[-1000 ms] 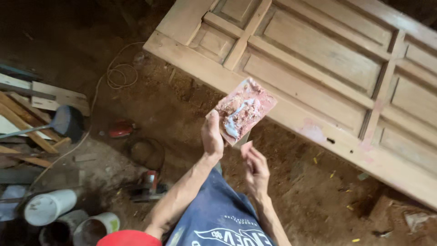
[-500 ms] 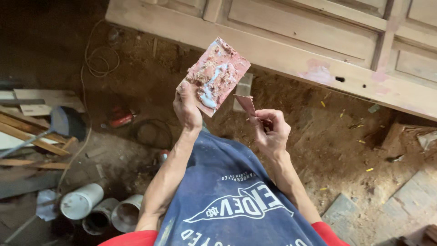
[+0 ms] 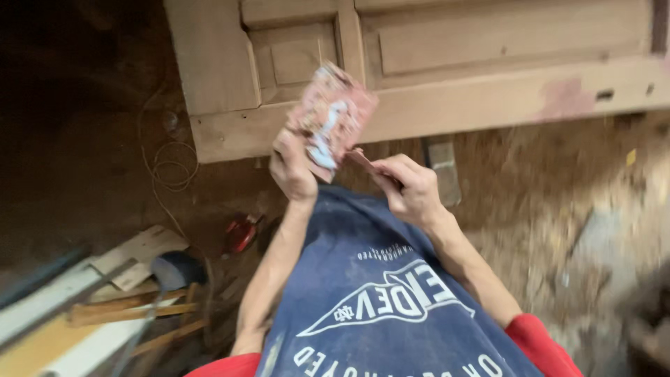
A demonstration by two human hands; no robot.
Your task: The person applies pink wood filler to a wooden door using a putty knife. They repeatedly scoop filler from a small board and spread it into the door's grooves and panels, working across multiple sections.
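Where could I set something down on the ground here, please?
Bare dirt floor lies right of the right hand, below the wooden door. Left of the left hand it is crowded: wire coil, red object, planks.

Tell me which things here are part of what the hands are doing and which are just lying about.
In use:
- left hand holding a smeared pink flat board
- right hand pinching a small blade-like tool
- panelled wooden door, close ahead

Lying about:
- coiled cord
- red tool
- wood offcuts
- small block
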